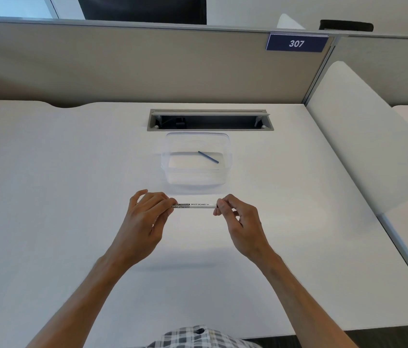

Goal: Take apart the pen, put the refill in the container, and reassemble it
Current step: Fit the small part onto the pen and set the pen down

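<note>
A white whiteboard pen (195, 205) with black lettering is held level above the desk, just in front of the container. My left hand (147, 212) pinches its left end and my right hand (235, 214) pinches its right end; both ends are hidden by fingers. Beyond the pen stands a clear plastic container (173, 169) without a lid. Inside it lies a thin blue refill (208, 157), slanting from upper left to lower right.
The white desk (47, 197) has an open grey cable slot (210, 120) right behind the container. A beige partition (122, 66) with a "307" sign closes the back, and a white divider (363, 136) bounds the right side.
</note>
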`<state>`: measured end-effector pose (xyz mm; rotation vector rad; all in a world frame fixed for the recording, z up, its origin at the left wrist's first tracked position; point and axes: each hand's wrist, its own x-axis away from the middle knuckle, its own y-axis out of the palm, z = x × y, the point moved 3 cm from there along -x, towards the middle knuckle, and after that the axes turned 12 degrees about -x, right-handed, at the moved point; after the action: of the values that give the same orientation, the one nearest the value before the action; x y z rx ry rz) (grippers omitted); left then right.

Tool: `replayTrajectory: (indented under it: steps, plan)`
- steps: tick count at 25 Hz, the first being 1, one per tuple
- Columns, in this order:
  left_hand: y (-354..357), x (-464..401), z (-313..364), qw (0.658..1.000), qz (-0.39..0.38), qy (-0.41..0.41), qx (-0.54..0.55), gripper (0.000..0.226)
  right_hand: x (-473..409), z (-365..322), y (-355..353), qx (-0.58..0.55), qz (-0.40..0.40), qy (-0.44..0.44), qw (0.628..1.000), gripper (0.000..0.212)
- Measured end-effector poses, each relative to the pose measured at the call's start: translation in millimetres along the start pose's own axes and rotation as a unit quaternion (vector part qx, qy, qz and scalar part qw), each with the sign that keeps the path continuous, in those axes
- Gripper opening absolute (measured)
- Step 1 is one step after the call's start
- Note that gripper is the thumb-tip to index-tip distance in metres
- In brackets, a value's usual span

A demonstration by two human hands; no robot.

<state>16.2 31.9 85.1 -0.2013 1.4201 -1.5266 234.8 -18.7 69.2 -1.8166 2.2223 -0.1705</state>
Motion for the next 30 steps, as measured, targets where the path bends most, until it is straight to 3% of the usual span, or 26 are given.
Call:
replayTrajectory:
  steps: [12,19,30]
  plan:
    - [2.7,0.5,-0.6,1.000,-0.005,-0.001,0.005,0.017,-0.4,0.2,4.1,-0.002,0.031,0.014,0.999,0.043]
    - [3.7,2.3,-1.8,1.000,-0.014,-0.015,0.013,0.016,5.3,0.3,2.2,0.015,-0.016,-0.023,0.999,0.014]
    - [1.6,1.0,0.3,0.995,-0.051,-0.062,0.054,0.017,7.5,-0.6,4.1,0.029,-0.026,-0.035,0.999,0.025]
